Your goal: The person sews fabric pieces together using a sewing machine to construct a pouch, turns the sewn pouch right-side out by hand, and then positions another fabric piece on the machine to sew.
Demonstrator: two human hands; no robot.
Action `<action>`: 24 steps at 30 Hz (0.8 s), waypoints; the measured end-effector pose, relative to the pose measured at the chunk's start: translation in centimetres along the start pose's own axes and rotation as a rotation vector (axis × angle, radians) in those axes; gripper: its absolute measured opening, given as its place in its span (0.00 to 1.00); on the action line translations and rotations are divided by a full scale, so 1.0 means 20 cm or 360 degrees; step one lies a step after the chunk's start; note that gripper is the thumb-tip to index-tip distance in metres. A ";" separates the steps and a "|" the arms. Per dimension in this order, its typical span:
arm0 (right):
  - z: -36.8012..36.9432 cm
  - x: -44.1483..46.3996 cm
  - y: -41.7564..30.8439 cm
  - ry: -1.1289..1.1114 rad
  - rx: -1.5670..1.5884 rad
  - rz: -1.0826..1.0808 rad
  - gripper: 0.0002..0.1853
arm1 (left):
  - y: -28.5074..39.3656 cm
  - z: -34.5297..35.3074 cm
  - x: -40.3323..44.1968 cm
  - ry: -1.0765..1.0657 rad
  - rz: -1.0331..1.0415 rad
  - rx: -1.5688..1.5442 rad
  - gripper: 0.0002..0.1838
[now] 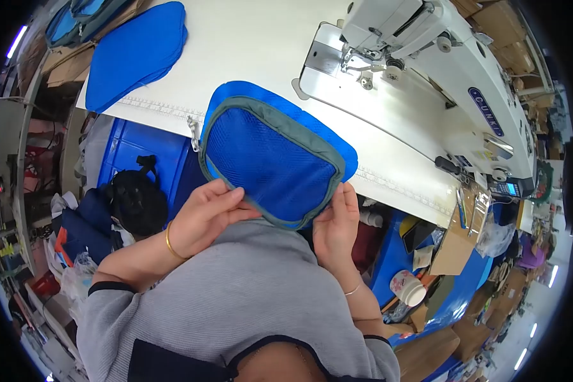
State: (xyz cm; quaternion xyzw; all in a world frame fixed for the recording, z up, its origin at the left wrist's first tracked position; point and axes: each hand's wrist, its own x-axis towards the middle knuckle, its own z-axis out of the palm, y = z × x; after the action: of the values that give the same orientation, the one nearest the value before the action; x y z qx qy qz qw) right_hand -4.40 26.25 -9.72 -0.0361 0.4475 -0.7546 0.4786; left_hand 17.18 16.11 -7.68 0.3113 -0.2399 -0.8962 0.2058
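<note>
A rounded blue mesh fabric panel point(267, 164) edged with grey-green binding is held near my chest, over the front edge of the sewing table. Behind it, a plain blue fabric piece point(239, 90) shows along the top and right; whether the two are joined I cannot tell. My left hand point(210, 210) pinches the panel's lower left edge between thumb and fingers. At the lower right corner, my right hand point(337, 223) grips the edge, its fingers partly behind the fabric. A white sewing machine point(426, 57) stands beyond the panel to the right.
Blue fabric pieces point(137, 54) lie stacked at the table's far left. A ruler strip runs along the front edge of the white table point(248, 38). A metal presser-foot-like part point(193, 130) is beside the panel. Below right are a blue tray and a floral cup point(409, 288).
</note>
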 end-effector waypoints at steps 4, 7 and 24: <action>-0.08 -0.01 0.03 -0.0249 -0.0012 0.0062 0.10 | 0.02 0.02 0.07 -0.0690 0.0332 -0.0590 0.26; -0.06 -0.02 0.02 -0.0272 -0.0252 -0.0135 0.12 | -0.02 -0.09 0.12 -0.0701 0.0017 -0.0708 0.27; 0.00 -0.02 -0.07 -0.1210 -0.2023 -0.1076 0.20 | 0.08 0.06 0.35 -0.1097 -0.0229 -0.0805 0.44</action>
State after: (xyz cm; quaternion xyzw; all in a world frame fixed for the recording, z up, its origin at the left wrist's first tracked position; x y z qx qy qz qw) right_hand -5.11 26.78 -8.49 -0.6878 0.5621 -0.3961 0.2323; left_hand 11.68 11.52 -9.26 -0.0504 -0.0450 -0.9904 0.1203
